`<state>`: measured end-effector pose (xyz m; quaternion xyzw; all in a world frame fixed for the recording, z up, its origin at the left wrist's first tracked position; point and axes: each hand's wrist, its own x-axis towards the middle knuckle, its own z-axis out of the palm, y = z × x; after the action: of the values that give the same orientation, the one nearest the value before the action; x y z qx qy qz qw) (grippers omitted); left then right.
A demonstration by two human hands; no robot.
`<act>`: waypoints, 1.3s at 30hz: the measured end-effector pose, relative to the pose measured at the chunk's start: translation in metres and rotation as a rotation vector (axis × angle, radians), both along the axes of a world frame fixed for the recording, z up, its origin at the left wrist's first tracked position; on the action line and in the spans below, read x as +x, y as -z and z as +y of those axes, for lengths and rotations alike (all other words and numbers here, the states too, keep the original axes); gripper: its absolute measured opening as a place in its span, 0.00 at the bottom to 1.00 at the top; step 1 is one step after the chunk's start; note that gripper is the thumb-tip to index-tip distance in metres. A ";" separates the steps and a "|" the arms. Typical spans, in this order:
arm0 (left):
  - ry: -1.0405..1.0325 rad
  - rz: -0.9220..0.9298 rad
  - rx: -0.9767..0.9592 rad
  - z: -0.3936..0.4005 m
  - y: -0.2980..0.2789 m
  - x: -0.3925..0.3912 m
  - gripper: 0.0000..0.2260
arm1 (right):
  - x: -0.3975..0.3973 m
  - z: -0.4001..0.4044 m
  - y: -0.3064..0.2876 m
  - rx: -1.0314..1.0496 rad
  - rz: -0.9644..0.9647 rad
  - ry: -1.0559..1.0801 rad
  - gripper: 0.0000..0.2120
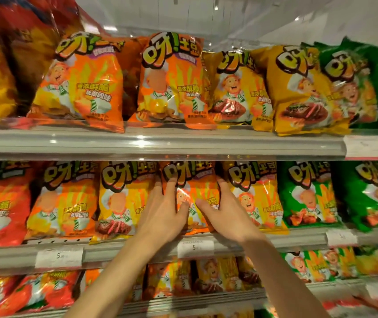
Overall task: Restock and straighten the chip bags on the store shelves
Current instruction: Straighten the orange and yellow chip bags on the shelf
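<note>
- Head view, the middle shelf (137,247): an orange chip bag (192,193) stands upright at the front of the row, its long axis vertical, its top edge tucked just under the lip of the upper shelf (160,143) and its bottom seam on the shelf edge above a price label (195,248).
- Head view, hands: the left hand (164,214) lies against the bag's left edge, fingers extended upward along the face and side, thumb laid across the front; the right hand (224,213) mirrors it on the right edge, fingers reaching behind that edge, thumb across the front; both grasp the bag flank to flank, neither hand clenched nor hanging free.
- Head view, governing relation: the bag sits between the two palms, directly ahead of the fingers and equally near each hand; the fingers run parallel to the bag's long axis, so any squaring or pushing-back would, by judgement, act evenly on both sides.
- Head view, neighbours: a yellow steak-picture bag (120,198) touches the held bag on the left; a yellow bag (254,196) touches it on the right, partly covered by the right-hand fingers; green bags (307,193) stand farther right.
- Head view, clearance: the slot is tight on both flanks; the likely hazard is dragging a neighbour askew.
</note>
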<state>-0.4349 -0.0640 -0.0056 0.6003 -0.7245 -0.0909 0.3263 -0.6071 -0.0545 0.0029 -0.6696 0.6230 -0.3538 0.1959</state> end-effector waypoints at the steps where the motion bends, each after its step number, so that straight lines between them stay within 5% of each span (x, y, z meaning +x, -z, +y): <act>1: 0.004 0.000 0.000 0.000 0.000 0.001 0.31 | 0.000 -0.001 0.001 0.000 -0.004 -0.001 0.42; 9: 0.053 0.026 -0.027 -0.001 0.003 0.001 0.29 | -0.002 -0.004 0.008 -0.038 0.005 -0.017 0.39; 34: 0.183 0.242 -0.161 0.011 -0.004 0.023 0.30 | 0.001 0.014 -0.002 -0.130 -0.367 0.072 0.34; 39: 0.182 0.258 -0.158 0.023 -0.009 0.038 0.36 | 0.016 0.024 -0.003 -0.155 -0.436 0.055 0.31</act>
<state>-0.3972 -0.0413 0.0035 0.4880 -0.7331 -0.1392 0.4529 -0.5913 -0.0302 0.0064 -0.5730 0.5550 -0.5421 0.2641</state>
